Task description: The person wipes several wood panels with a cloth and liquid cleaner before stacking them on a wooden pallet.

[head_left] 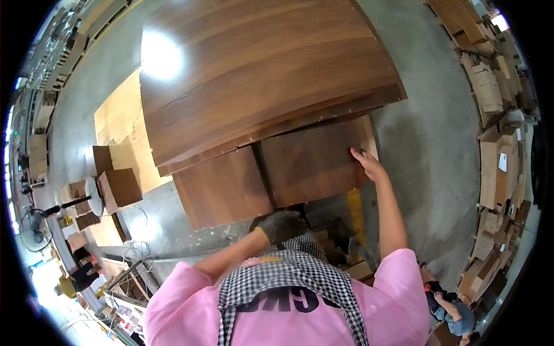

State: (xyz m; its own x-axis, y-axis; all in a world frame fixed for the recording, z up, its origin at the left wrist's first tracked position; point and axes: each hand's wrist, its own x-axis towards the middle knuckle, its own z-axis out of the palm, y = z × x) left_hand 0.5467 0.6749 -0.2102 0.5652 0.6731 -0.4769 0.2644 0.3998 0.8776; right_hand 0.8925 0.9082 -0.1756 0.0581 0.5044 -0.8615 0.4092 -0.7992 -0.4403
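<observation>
A large brown wood-grain cabinet [265, 69] fills the upper middle of the view. Along its near side, two brown panels lie side by side with a dark gap between them: a left panel [222, 187] and a right panel [317, 164]. My right hand [368, 164] is bare and grips the right panel at its right edge, beside a pale strip. My left hand [281, 227], in a dark glove, is close to my body just below the panels' near edge. Its fingers are blurred and hidden, so what it touches cannot be made out.
A light plywood sheet [124, 124] lies left of the cabinet, with a cardboard box [119, 188] and a fan [37, 229] nearby. Stacked flat cartons [499, 167] line the right side. Another person [453, 311] is at the lower right. A yellow line [356, 216] marks the floor.
</observation>
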